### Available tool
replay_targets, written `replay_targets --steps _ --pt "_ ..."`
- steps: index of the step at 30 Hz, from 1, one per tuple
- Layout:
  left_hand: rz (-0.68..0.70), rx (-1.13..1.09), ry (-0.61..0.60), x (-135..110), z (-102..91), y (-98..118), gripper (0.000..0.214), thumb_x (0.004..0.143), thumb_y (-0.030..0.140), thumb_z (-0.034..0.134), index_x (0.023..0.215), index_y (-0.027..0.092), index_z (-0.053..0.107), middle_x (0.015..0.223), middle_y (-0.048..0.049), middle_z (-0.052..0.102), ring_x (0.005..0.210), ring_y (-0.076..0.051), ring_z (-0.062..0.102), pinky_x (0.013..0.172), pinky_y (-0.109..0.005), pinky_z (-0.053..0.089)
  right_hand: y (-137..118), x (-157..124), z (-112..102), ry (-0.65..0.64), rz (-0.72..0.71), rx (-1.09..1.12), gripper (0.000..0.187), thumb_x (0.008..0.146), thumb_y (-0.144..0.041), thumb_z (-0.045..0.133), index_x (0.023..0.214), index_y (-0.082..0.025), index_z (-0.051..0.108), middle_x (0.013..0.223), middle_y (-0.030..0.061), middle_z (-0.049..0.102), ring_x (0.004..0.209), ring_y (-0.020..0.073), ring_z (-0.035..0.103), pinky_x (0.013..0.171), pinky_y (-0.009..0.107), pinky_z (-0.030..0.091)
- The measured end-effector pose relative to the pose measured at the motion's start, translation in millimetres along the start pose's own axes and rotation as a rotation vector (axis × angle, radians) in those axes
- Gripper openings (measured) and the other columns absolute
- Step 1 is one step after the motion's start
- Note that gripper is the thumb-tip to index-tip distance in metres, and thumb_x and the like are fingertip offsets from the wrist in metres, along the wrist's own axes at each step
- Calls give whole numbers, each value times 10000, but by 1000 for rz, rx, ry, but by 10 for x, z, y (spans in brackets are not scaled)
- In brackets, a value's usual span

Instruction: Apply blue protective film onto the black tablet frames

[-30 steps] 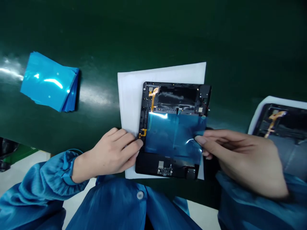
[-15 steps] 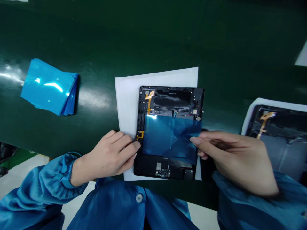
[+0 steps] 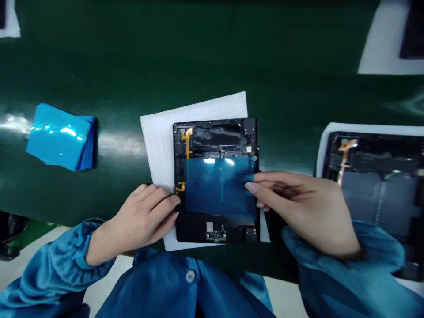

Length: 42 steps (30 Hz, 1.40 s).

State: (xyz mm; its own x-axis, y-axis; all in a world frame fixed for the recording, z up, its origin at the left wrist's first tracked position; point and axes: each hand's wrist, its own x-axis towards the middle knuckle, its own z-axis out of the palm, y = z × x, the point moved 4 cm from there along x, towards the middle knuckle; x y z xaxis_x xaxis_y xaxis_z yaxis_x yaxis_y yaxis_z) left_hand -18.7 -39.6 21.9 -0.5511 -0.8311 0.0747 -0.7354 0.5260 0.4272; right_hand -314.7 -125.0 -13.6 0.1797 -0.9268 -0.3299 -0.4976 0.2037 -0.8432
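An opened tablet (image 3: 198,225), its circuit parts and orange flex cables exposed, lies on a white sheet (image 3: 159,141). Over its middle is a clear blue film (image 3: 205,190), nearly flat across the battery area. My right hand (image 3: 301,207) pinches the film's right edge between thumb and forefinger, by the tablet's right side. With curled fingers my left hand (image 3: 142,216) grips the tablet's left edge; its fingertips are partly hidden there.
A stack of blue films (image 3: 58,137) rests at the left of the green table (image 3: 198,53). To the right, a second opened tablet (image 3: 361,190) lies on white material, partly behind my right arm. Another white sheet (image 3: 380,44) with a dark object is at the upper right.
The blue film now lies smoother and flatter over the tablet, its creases by my right hand mostly gone. The camera view has shifted, so tablet and hands appear further left.
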Motion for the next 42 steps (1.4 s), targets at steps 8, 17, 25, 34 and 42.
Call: replay_targets --steps 8,17,25,34,42 --pt "231 178 -6 375 -52 146 193 1099 99 678 1290 94 703 1133 -111 808 972 -237 717 785 -365 560 -87 -57 60 84 -113 -139 281 945 -438 864 1140 -236 883 892 45 853 730 209 795 723 360 718" --pt "271 183 -180 715 214 161 433 1065 167 655 1489 199 738 1569 -132 749 1442 -358 708 1211 -545 595 -92 -30 35 155 -197 -249 309 975 -364 788 1259 -242 800 1021 36 756 648 148 697 594 292 644" --pt "223 132 -83 697 224 2 500 1050 141 646 1549 173 679 1579 -159 726 1482 -333 675 1258 -511 542 -208 -183 162 1 -607 -524 301 1129 -370 645 1281 -268 884 1379 103 856 1100 298 861 971 439 715" --pt "-75 121 -158 112 258 -560 1403 862 804 895 1852 83 212 1897 -291 296 1787 -483 312 1452 -684 304 -412 177 680 -308 -993 -957 634 1128 -607 655 1645 -241 686 1702 65 639 811 240 823 641 366 597" --pt "-122 123 -198 176 299 -591 1425 840 920 824 1844 78 264 1903 -274 273 1799 -475 281 1469 -650 288 -291 -47 636 -264 -1096 -1009 615 1168 -628 574 1589 -204 722 1662 75 681 810 219 831 661 361 646"
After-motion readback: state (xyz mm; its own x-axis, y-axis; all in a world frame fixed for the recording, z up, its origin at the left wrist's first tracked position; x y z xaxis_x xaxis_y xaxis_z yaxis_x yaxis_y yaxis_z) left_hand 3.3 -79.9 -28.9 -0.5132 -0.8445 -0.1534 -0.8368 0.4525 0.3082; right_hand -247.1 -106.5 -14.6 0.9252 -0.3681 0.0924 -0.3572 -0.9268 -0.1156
